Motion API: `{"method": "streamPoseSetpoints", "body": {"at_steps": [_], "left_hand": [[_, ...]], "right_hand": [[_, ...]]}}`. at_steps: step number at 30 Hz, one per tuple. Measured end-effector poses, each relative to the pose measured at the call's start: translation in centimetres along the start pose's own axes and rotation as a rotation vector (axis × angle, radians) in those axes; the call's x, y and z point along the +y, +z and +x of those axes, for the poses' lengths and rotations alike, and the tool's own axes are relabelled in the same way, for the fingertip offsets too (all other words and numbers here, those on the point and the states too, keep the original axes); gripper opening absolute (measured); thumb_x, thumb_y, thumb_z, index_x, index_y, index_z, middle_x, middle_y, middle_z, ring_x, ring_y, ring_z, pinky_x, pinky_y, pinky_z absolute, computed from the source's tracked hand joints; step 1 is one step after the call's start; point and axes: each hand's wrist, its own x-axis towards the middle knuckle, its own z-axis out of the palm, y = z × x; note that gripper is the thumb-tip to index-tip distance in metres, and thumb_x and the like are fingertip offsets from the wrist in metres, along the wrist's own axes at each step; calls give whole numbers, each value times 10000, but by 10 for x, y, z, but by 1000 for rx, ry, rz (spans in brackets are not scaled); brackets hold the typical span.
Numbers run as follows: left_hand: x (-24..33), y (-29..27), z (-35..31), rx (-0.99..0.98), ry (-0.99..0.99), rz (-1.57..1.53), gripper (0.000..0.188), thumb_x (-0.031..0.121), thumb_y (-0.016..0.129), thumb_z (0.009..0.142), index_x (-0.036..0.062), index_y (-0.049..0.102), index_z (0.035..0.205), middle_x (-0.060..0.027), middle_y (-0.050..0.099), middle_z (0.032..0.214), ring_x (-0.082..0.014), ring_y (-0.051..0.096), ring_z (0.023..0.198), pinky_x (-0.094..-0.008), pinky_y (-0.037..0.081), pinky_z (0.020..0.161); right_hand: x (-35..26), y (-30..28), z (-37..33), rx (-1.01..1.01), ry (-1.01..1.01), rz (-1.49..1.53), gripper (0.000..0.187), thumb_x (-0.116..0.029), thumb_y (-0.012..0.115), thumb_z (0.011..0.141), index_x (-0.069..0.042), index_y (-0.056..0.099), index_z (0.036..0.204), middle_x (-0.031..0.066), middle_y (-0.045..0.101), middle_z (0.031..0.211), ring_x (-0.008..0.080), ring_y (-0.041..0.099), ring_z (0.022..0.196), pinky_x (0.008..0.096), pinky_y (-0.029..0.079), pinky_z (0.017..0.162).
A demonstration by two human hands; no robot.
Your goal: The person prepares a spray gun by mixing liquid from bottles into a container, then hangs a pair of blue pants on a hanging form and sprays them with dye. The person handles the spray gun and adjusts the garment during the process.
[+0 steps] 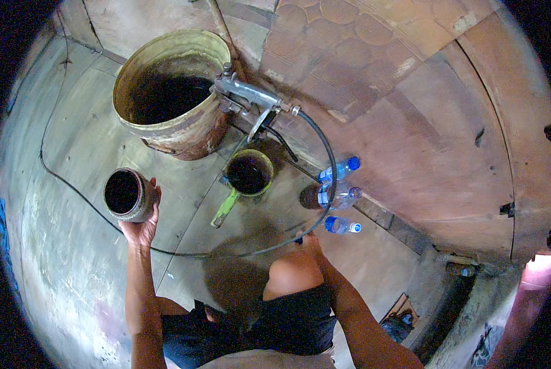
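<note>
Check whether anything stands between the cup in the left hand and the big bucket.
Nothing visible stands between the cup in the left hand and the bucket; the spray gun sits at the rim's right, away from that gap.

Directions: clock dial centred on the head view, twelve at the top. Is serving as a floor [91,270], grey-green and scuffed, built of flat panels joined along thin seams. Is carrying, between ten and eleven o'clock, a large crusted bucket [189,133], upright, dark inside. Is carrying, just off dial centre towards ten, a round dipper [262,188] with dark contents and a green handle [226,208] angled towards seven. Is supporting, from nearly three to four o'clock, three clear bottles [336,195], upright, close together. Is bearing, around nine o'clock, a thin dark hose [75,194].
</note>
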Motion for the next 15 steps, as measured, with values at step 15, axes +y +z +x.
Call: {"method": "streamPoseSetpoints", "body": {"at_steps": [15], "left_hand": [[4,-4,12,-8,-3,-11,714,503,445,988,25,396,1516,-243,408,1550,-438,424,1395,-590,552,990]], "right_hand": [[-106,-249,-20,947,-143,384,178,-2,812,818,-28,645,873,95,719,997,168,669,902,316,539,802]]}}
